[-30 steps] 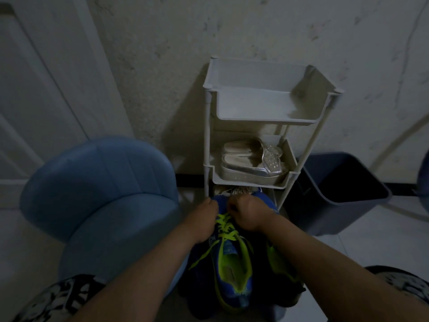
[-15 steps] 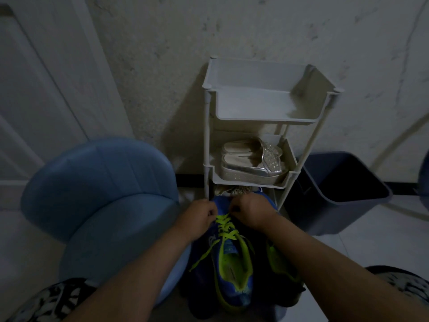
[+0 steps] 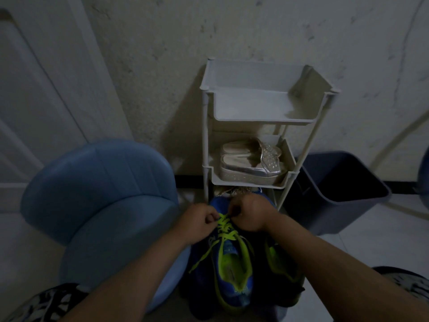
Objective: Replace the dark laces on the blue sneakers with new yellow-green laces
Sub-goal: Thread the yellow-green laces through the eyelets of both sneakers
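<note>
Grip: left hand (image 3: 199, 220) and right hand (image 3: 249, 214) pinch the yellow-green lace (image 3: 225, 235)
Place: blue sneaker (image 3: 232, 289) between forearms, toe by rack (image 3: 205, 135)
Handling: lace soft, limp; hold near its tips

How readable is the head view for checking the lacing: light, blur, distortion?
Head view: dim overall, but the yellow-green lace stands out on the blue sneaker; the second sneaker beside it sinks into shadow; wide-angle lens bows the door frame; no glare, little blur.

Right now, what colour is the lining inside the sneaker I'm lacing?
Yellow-green lining, like the lace; the sneaker itself is blue. Head view shows it best.
</note>
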Tool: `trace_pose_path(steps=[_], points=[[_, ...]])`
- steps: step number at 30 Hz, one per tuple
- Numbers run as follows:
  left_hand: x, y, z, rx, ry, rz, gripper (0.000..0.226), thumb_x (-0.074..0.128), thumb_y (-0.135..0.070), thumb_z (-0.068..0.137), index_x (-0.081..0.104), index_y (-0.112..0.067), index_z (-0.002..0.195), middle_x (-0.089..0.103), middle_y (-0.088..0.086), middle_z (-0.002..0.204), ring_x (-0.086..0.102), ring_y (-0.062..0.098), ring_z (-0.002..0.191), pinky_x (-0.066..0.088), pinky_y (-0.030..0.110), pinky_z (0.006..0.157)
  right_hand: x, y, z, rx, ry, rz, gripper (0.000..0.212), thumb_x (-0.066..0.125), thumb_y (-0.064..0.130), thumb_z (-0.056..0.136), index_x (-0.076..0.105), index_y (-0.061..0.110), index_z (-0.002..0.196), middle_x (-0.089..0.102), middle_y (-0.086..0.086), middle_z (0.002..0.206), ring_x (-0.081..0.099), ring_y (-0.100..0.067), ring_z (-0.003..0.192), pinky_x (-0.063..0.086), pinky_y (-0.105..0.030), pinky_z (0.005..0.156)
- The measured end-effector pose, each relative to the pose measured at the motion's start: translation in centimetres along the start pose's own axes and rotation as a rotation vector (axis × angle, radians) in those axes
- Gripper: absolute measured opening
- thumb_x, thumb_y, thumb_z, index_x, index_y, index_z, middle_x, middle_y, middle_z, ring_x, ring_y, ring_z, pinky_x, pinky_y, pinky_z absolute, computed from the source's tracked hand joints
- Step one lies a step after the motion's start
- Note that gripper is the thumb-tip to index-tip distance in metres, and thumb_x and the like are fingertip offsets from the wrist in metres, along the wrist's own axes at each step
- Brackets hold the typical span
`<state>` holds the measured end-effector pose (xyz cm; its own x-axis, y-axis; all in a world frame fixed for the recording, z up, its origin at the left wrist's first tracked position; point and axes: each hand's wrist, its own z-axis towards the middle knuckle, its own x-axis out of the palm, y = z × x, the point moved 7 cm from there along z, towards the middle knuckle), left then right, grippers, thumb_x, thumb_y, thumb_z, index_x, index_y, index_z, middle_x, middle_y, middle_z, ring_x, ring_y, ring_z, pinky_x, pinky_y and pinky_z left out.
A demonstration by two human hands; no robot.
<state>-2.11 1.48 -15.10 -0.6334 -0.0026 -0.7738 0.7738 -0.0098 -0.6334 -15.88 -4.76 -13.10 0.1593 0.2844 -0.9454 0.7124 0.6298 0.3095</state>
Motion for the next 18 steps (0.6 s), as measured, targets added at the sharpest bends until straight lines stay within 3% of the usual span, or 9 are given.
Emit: trace_pose_path(steps=[4,8,11,15,18], points=[[0.2,-0.6,0.0,0.089,0.025,0.090,0.014,0.073,-0.016,0.084,0.077,-0.011,0.097,0.069,0.005,0.093,0.062,0.010,0.081,0.038,0.009,0.071,-0.1,0.9,-0.3,-0.118,0.001,-0.021,0.019,0.067,0.028,0.082,0.079,0.028,0.097,0.075,0.007,0.098,0.068,-0.016,0.087,0.052,-0.025,0.074],[0.3,-1.4,0.2,0.092,0.046,0.195,0.011,0.063,-0.013,0.089,0.072,-0.008,0.085,0.067,0.010,0.093,0.062,0.022,0.087,0.045,0.029,0.076,0.3,1.6,-0.2,-0.174,-0.021,-0.102,0.017,0.062,0.026,0.085,0.077,0.019,0.089,0.073,-0.005,0.092,0.066,-0.028,0.083,0.046,-0.032,0.070],[1.3,-0.3,0.2,-0.007,0.124,0.264,0.013,0.050,-0.004,0.093,0.056,-0.007,0.082,0.059,0.016,0.099,0.058,0.029,0.093,0.038,0.029,0.073,0.6,1.1,-0.2,-0.094,-0.017,-0.153,0.021,0.060,0.034,0.086,0.071,0.017,0.089,0.071,-0.007,0.094,0.065,-0.028,0.087,0.044,-0.031,0.072],[1.8,0.4,-0.4,-0.061,0.206,0.312,0.015,0.042,0.002,0.093,0.056,0.006,0.098,0.059,0.025,0.107,0.057,0.036,0.099,0.037,0.035,0.078,0.8,-0.7,-0.2,0.090,0.024,-0.078,0.029,0.061,0.042,0.085,0.069,0.020,0.101,0.070,-0.006,0.101,0.065,-0.025,0.096,0.042,-0.028,0.072],[1.0,0.9,-0.1,-0.067,0.124,0.182,0.022,0.047,-0.002,0.093,0.053,-0.018,0.078,0.063,0.015,0.091,0.060,0.030,0.087,0.041,0.036,0.073,0.7,-0.7,-0.2,0.087,0.031,-0.064,0.027,0.059,0.042,0.087,0.068,0.020,0.102,0.070,-0.005,0.101,0.064,-0.024,0.096,0.044,-0.028,0.074]])
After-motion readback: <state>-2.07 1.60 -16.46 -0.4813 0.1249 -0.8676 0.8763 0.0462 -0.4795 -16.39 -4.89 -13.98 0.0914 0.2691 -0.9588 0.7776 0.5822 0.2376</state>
